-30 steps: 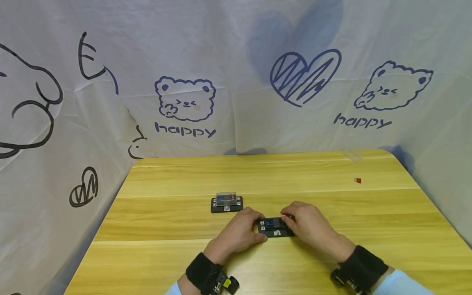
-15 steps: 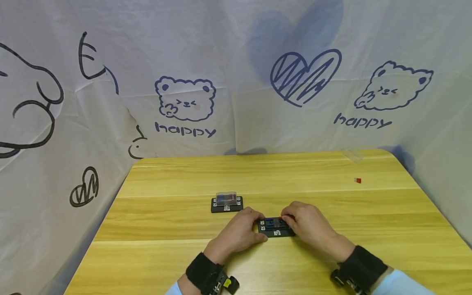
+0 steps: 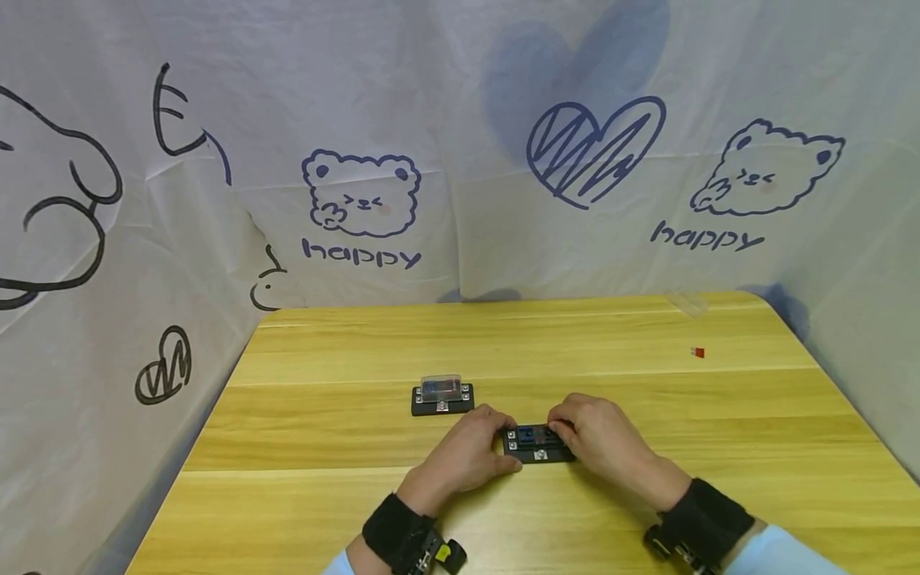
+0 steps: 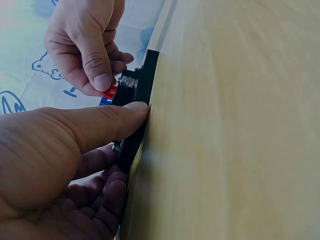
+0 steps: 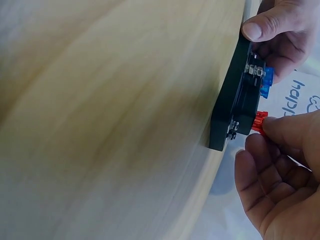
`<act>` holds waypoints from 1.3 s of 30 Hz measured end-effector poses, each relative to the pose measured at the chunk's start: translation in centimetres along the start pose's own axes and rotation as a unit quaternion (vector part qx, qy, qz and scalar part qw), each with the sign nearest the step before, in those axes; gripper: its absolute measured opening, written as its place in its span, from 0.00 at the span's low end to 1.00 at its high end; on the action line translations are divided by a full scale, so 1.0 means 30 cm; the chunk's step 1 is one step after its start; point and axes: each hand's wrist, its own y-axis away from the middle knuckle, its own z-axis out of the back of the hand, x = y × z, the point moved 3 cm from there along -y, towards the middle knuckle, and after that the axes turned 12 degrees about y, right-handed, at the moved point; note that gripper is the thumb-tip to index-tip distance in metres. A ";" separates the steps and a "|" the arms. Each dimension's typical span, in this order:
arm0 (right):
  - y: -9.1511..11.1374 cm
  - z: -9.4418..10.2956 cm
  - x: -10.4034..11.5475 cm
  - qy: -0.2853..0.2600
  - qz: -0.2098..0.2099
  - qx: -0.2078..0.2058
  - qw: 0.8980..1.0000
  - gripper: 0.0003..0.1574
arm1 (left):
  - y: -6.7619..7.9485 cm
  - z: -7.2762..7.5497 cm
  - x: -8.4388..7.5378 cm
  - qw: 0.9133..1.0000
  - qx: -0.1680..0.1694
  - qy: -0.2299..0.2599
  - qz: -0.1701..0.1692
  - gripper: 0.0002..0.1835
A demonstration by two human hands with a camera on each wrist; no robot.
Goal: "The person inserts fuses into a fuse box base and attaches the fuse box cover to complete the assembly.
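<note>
A black fuse block [image 3: 528, 455] lies on the table between both hands. My left hand [image 3: 467, 451] grips its left end, thumb [image 4: 115, 120] on the near side and fingers behind. My right hand [image 3: 604, 439] pinches a red blade fuse [image 5: 259, 121] at the right part of the block, thumb against it; the fuse's lower end meets the block's top. Blue fuses [image 5: 267, 82] stand in the block further left. In the head view the red fuse is hidden behind my right fingers.
Behind my left hand stands a second fuse block [image 3: 442, 406] under a clear cover [image 3: 441, 387]. Another red fuse [image 3: 698, 352] lies at the back right of the wooden table [image 3: 323, 439]. White cloth [image 3: 460, 224] with drawings hangs behind and at the sides.
</note>
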 end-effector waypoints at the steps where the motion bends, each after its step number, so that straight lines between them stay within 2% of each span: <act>1: -0.001 0.000 0.000 0.000 0.000 0.000 1.000 0.03 | 0.000 0.000 0.000 1.000 0.000 0.000 0.000 0.28; 24: -0.006 -0.005 -0.003 -0.001 0.014 0.005 1.000 0.03 | 0.002 0.002 0.001 1.000 -0.003 -0.002 -0.002 0.28; 39: -0.002 -0.011 -0.016 -0.026 -0.003 0.025 0.999 0.03 | -0.001 -0.001 0.004 1.000 0.000 0.004 -0.001 0.28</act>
